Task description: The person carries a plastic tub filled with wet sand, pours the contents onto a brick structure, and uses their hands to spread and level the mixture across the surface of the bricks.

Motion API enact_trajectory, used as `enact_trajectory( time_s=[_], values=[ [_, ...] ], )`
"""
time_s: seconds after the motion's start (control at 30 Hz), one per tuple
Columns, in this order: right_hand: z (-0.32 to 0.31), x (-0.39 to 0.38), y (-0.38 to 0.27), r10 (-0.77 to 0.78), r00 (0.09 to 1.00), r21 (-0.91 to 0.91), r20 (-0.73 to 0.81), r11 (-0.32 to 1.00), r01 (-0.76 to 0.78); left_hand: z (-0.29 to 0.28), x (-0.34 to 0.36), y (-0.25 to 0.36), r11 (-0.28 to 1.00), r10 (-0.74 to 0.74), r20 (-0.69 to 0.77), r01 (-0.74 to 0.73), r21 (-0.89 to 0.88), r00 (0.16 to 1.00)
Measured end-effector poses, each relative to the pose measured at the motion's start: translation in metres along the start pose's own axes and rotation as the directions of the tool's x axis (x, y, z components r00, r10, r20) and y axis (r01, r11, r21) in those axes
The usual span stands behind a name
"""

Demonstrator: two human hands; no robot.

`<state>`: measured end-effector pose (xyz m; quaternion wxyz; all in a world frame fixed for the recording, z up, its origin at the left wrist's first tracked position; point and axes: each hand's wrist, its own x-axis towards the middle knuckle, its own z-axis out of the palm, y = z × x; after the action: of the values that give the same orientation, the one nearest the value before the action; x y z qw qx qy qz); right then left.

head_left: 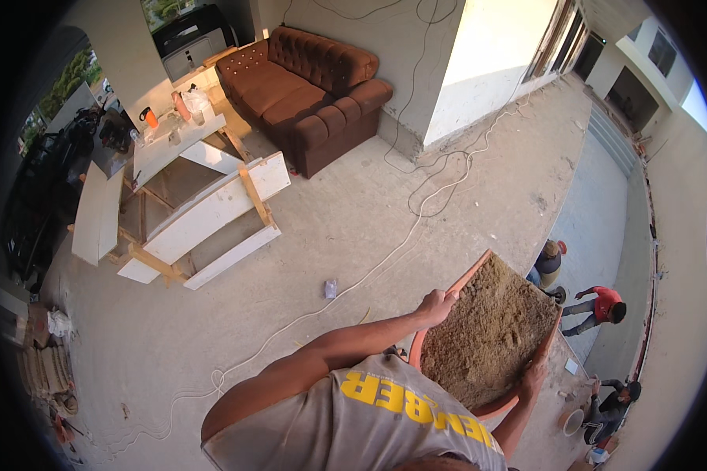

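Note:
An orange barrow-like tub [419, 345] full of coarse sandy brown material [491, 330] is tilted at the lower middle, in front of my body. My left hand [436, 308] is closed on the tub's raised upper-left edge, with my forearm reaching up from the lower left. My right hand [531, 378] is closed on the tub's right edge, lower down. My grey shirt hides part of the near end of the tub, and whatever supports it underneath is hidden.
A brown sofa [291, 102], white boards on wooden frames [204, 220] and cables [420, 212] lie across the concrete floor. A small package [331, 288] sits mid-floor. Three people [605, 306] are at the right, in and beside a long lower channel [613, 196]. A bucket [571, 422] stands near them.

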<state>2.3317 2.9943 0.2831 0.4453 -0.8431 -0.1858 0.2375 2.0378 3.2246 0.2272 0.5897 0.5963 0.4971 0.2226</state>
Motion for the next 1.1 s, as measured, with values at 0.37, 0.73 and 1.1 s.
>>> enact_trajectory(
  time_s=[0.37,0.73,1.1],
  values=[
    [0.069,0.373,-0.143,-0.002,0.999,-0.065,-0.042,0.998,-0.001,0.035,0.36,0.15,1.0,-0.026,-0.001,0.026,0.01,1.0],
    [0.139,0.643,-0.309,0.162,0.977,0.029,-0.138,0.987,-0.159,0.05,0.689,0.332,0.999,-0.033,0.168,0.033,0.003,0.985],
    [0.151,1.091,-0.456,-0.032,0.981,-0.099,-0.189,0.995,0.014,0.188,1.086,0.484,0.979,-0.079,0.223,0.118,-0.165,0.972]
  ],
)
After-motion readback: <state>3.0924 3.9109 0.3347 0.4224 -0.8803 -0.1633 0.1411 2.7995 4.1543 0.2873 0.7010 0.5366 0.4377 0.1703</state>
